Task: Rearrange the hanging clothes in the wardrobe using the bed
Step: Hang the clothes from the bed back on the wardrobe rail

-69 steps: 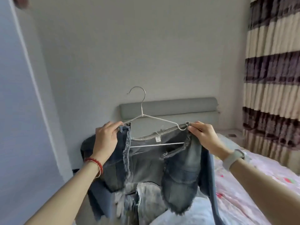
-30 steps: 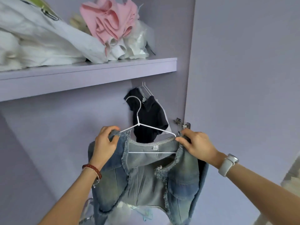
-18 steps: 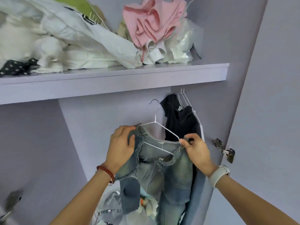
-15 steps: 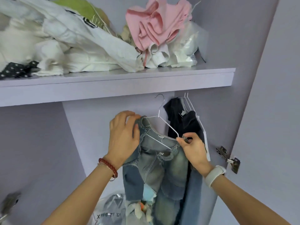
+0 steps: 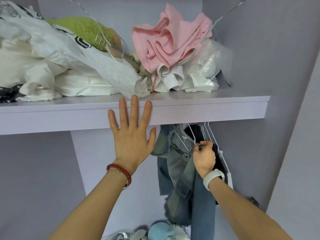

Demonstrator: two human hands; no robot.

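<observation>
- White bundles heaped on the left of the shelf, green fuzzy item behind them, pink garment further right, near the shelf edge.
- My left hand is spread flat, fingers straight, fingertips up against the shelf's front edge; it holds nothing. Looks like I'm bracing.
- Denim jacket hangs just right of that hand, below the shelf, on a white wire hanger. The hook and rail are hidden behind the shelf lip, so I can't tell if it's seated.
- My right hand has fingers curled, pinching the jacket's shoulder at the hanger's end.
- Dark garment on more white hangers touches the jacket on its right, tight against the wardrobe wall.
- Risk: letting go before the hook is really over the rail, so the jacket drops onto the stuff at the bottom.
- Risk: wire hangers packed close, so mine could snag a neighbour.
- Risk: denim sits bunched and lopsided, so one shoulder may slide off the wire.
</observation>
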